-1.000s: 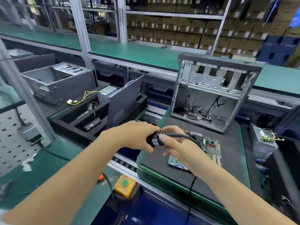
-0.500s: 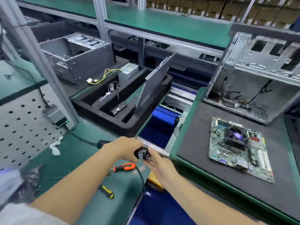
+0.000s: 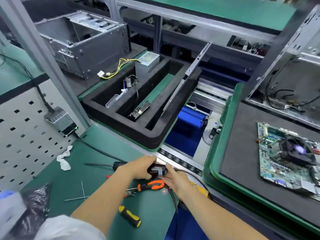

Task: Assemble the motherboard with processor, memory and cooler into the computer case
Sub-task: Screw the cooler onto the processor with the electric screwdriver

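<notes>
We have swung left from the motherboard (image 3: 287, 158), now at right of frame on its black mat. Our left hand (image 3: 138, 168) grips the electric screwdriver (image 3: 156, 170) over the green tabletop (image 3: 97, 172); our right hand (image 3: 174, 181) pinches its cable end, apparently parking it.

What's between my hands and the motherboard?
In the head view, the pallet's raised green rim and bare black mat separate the hands from the motherboard.

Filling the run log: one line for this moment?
left hand: grips black tool | right hand: on its cable end | motherboard: on mat, not in case
</notes>
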A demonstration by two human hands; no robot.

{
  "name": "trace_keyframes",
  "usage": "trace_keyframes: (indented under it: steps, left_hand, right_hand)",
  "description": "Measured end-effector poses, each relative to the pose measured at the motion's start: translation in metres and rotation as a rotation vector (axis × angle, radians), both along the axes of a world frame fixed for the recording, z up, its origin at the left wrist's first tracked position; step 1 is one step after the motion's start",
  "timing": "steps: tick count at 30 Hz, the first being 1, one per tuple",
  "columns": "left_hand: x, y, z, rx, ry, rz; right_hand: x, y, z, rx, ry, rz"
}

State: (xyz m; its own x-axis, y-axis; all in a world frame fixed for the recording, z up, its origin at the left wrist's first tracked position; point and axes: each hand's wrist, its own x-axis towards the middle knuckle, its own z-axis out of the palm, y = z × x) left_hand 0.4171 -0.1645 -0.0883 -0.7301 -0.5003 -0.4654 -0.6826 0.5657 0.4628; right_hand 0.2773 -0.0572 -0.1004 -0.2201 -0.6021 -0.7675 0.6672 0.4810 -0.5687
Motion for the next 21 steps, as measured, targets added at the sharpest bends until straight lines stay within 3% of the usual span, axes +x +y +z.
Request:
trace_keyframes:
  steps: [9,13,17,21]
  left_hand:
    - [0.005,-0.004,-0.016,-0.053,-0.096,-0.007]
    - [0.007,-0.007,-0.010,-0.047,-0.145,0.010]
    - [-0.003,-0.007,0.007,0.032,-0.089,0.083]
    - [-0.042,0.009,0.033,-0.023,-0.018,0.006]
  right_hand:
    - [0.009,-0.009,-0.004,0.234,0.114,0.113]
    - [0.000,-0.007,0.014,0.259,0.271,0.341]
    - [-0.020,-0.003,0.035,0.145,0.660,0.646]
    - [-0.041,0.003,0.054,0.007,0.699,0.731]
